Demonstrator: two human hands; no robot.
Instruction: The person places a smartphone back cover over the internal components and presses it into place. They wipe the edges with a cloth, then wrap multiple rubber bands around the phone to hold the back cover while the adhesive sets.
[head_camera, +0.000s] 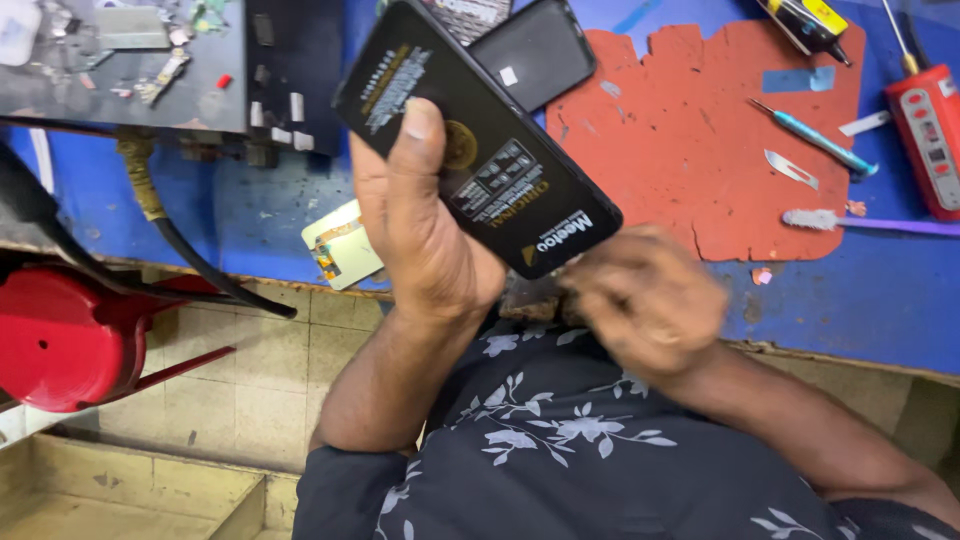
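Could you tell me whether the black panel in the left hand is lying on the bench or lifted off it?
Lifted: the left hand holds the black panel tilted above the blue bench.

- I see a flat black box (480, 135) with white and gold print, tilted, gripped in my left hand (420, 230).
- Behind it lies a dark phone screen (535, 50).
- A small cream card (340, 245) rests on the blue bench.

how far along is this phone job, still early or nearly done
Looks early. Done: tools are laid out, a screwdriver and blade on the red mat. In hand: the left hand holds a black phone-sized box; the blurred right hand is at its lower end. Left: the box looks unopened, another phone lies behind.
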